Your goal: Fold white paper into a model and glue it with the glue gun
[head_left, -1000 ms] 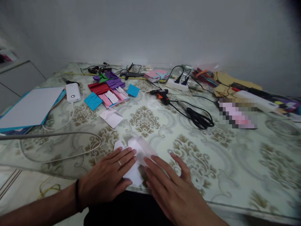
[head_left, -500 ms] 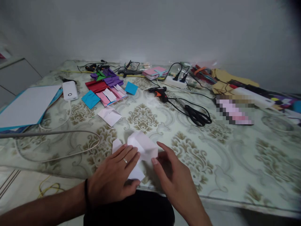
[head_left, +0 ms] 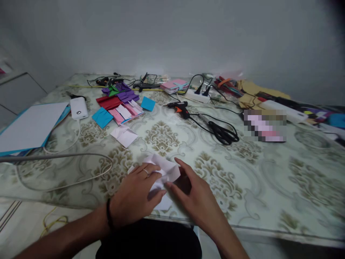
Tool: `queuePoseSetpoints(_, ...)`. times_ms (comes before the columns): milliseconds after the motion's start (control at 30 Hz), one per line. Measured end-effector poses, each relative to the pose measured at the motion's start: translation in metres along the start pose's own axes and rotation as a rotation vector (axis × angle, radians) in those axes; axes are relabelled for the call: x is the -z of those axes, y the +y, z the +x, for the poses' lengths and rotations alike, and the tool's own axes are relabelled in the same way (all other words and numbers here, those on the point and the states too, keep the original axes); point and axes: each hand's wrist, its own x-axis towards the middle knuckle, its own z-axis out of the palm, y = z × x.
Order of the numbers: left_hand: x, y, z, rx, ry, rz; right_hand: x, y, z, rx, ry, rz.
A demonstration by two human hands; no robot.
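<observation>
My left hand (head_left: 134, 190), spread with fingers bent, rests on a folded white paper sheet (head_left: 170, 170) between my hands. My right hand (head_left: 198, 196) curves at its right edge, thumb and forefinger parted; I cannot tell whether it grips. Beyond my left hand lies a squarish white paper packet (head_left: 124, 136); beyond my right, a black-and-orange glue gun (head_left: 182, 109).

Folded paper (head_left: 170, 174) partly hidden under left fingers (head_left: 151, 178), pinkish object (head_left: 262, 126) pixelated; white sheet (head_left: 33, 124) cut off by left edge
</observation>
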Motion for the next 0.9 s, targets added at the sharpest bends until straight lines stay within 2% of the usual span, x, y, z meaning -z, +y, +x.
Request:
queuePoseSetpoints(133, -0.010, 0.001, 0.006, 0.030, 0.069, -0.065, 0.002, 0.002, -0.001, 0.034, -0.073, 0.081)
queuePoseSetpoints(233, -0.013, -0.003, 0.005, 0.057, 0.161, -0.179, 0.000, -0.001, -0.001, 0.039, -0.093, 0.247)
queuePoseSetpoints(300, -0.009, -0.006, 0.006, 0.131, 0.233, -0.290, -0.003, -0.005, 0.000, 0.083, -0.076, 0.400)
queuePoseSetpoints(400, 0.002, -0.007, 0.006, 0.259, 0.270, -0.455, -0.008, -0.013, 0.005, 0.180, 0.002, 0.533)
queuePoseSetpoints(533, 0.011, -0.001, 0.005, 0.253, 0.260, -0.653, -0.013, -0.023, 0.008, 0.317, 0.123, 0.515)
queuePoseSetpoints(667, 0.012, 0.002, 0.002, 0.215, 0.250, -0.697, -0.014, -0.030, 0.005, 0.425, 0.173, 0.442)
queuePoseSetpoints(800, 0.010, 0.000, -0.001, 0.208, 0.268, -0.683, -0.013, -0.031, 0.002, 0.473, 0.187, 0.408)
queuePoseSetpoints(900, 0.009, -0.002, -0.003, 0.210, 0.266, -0.759, -0.014, -0.030, 0.001, 0.472, 0.177, 0.400)
